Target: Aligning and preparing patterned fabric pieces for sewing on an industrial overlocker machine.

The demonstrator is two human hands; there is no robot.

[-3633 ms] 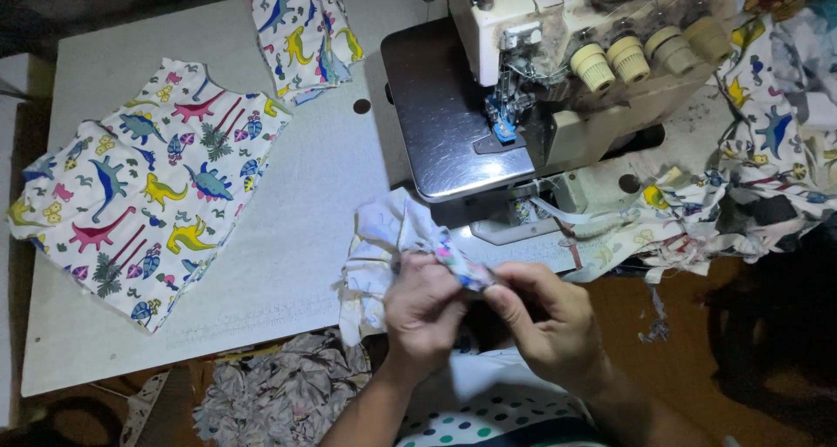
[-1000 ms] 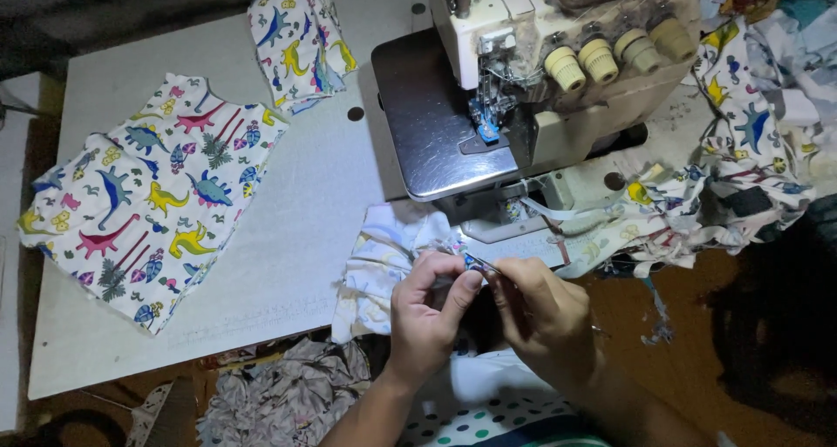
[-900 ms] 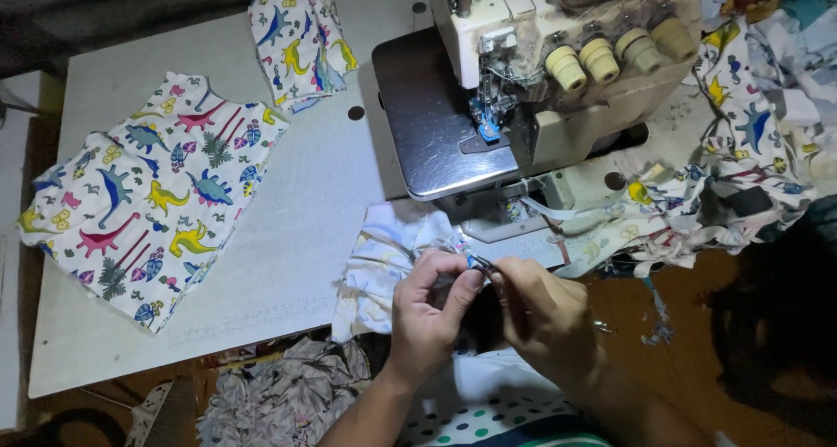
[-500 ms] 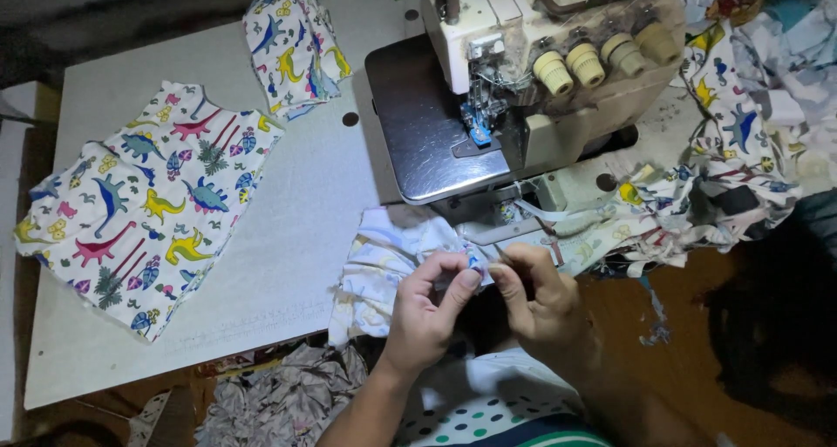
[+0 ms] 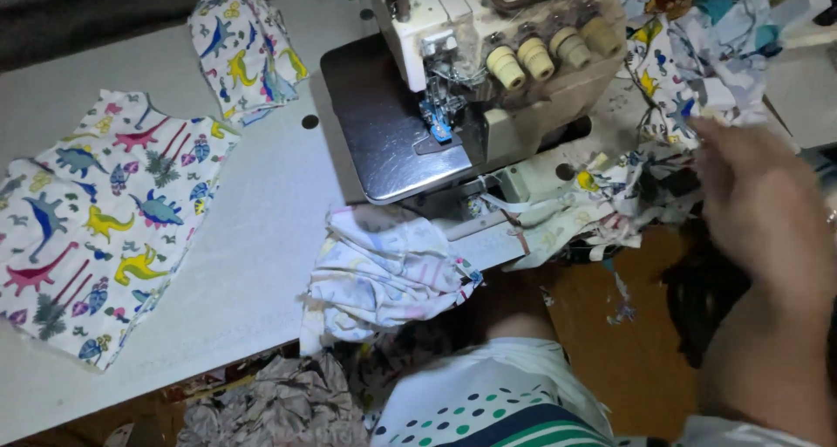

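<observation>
Bundle of pale printed cloth lies crumpled at the near edge of the tabletop, just below the sewing machine, with no hand on it. It looks light, soft and floppy, likely to sag and unfold when lifted, so a pinch at the gathered seam edge on its right side would hold best. Right hand is blurred, raised near the scrap heap; whether it holds anything I cannot tell. Left hand is out of view. Farther left lie two dinosaur-print pieces.
</observation>
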